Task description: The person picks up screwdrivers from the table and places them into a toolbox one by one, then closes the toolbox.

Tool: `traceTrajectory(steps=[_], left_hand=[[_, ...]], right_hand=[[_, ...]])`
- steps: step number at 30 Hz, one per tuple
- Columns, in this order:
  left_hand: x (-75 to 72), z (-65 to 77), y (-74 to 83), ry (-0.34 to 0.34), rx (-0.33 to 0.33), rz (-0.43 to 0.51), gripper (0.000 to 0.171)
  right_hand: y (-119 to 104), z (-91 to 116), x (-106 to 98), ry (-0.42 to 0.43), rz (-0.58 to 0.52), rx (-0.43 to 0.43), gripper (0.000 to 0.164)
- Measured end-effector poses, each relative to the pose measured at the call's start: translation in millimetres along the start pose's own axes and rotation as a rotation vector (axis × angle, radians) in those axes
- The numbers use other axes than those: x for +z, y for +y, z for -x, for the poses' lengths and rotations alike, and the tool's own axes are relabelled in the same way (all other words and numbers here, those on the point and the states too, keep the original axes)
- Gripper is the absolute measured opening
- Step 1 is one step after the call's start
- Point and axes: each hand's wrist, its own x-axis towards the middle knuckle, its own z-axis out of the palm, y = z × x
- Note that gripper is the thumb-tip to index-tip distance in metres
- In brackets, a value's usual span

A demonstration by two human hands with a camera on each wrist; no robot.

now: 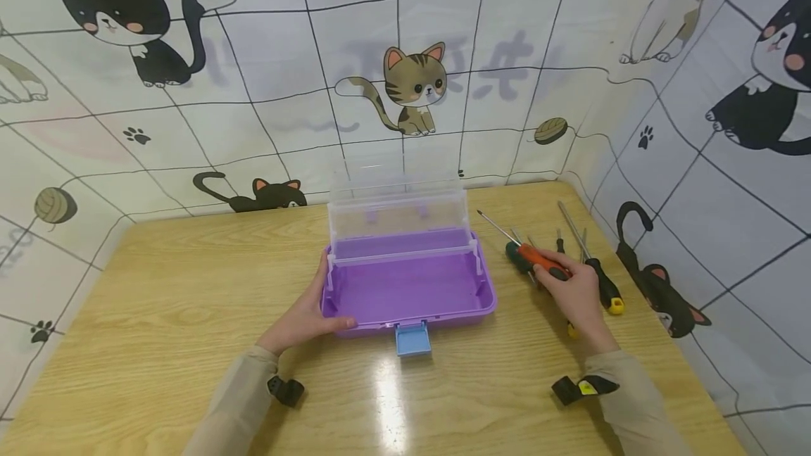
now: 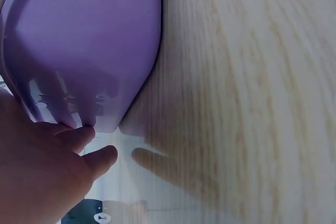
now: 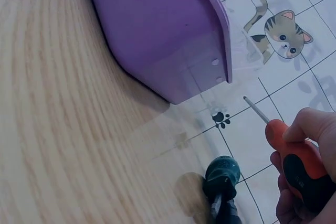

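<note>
My right hand (image 1: pixel 575 295) is clamped on the orange screwdriver (image 1: pixel 535 256) near the desk's (image 1: pixel 190 301) right edge; I'd lift clear of the green screwdriver (image 3: pixel 223 171). My left hand (image 1: pixel 307 310), gripping the box (image 1: pixel 408 292) near the desk's back edge, should steady it lightly.

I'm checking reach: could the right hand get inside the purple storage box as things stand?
Probably yes: the purple storage box has its clear lid raised, and nothing visible blocks the right hand, though it holds an orange-and-black screwdriver.
</note>
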Motion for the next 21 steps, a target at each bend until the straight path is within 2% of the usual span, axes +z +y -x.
traceTrajectory(steps=[9,15,21], left_hand=[[-0.6,0.7,0.3,-0.010,0.023,0.031,0.128],[0.0,-0.8,-1.0,-0.008,0.044,0.049,0.128],[0.3,0.1,-2.3,-0.003,0.026,0.038,0.128]], right_hand=[[-4.2,-3.4,-5.8,-0.028,0.010,0.016,0.036],[-9.4,-8.0,-10.7,-0.006,-0.006,-0.014,0.036],[-15.2,-13.0,-13.8,-0.009,-0.014,-0.043,0.039]])
